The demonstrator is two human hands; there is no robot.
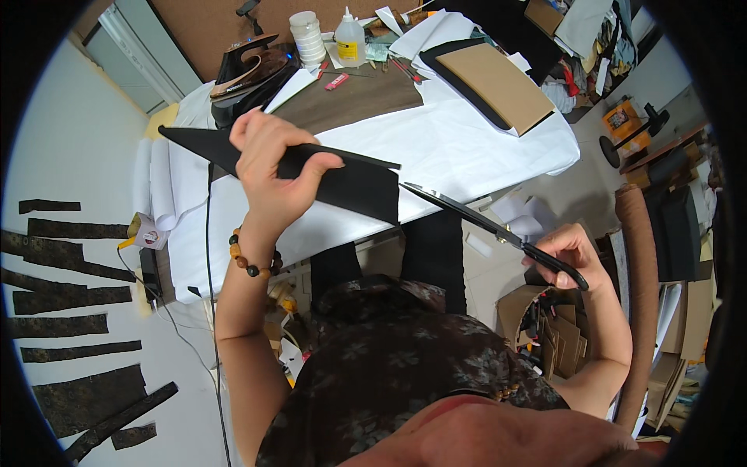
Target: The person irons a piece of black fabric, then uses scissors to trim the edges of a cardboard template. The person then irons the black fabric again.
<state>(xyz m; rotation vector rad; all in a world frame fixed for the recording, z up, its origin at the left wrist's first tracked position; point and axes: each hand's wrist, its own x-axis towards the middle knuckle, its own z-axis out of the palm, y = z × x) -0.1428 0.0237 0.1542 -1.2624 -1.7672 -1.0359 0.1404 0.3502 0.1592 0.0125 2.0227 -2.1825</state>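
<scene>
Diagonally, the scissors [493,227] point up-left toward black fabric [360,188].

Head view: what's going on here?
A person's left hand holds up a black sheet over the white-covered table. The right hand grips scissors, their tips by the sheet's right edge; whether they touch it, I can't tell. An iron sits at the table's far left.
</scene>
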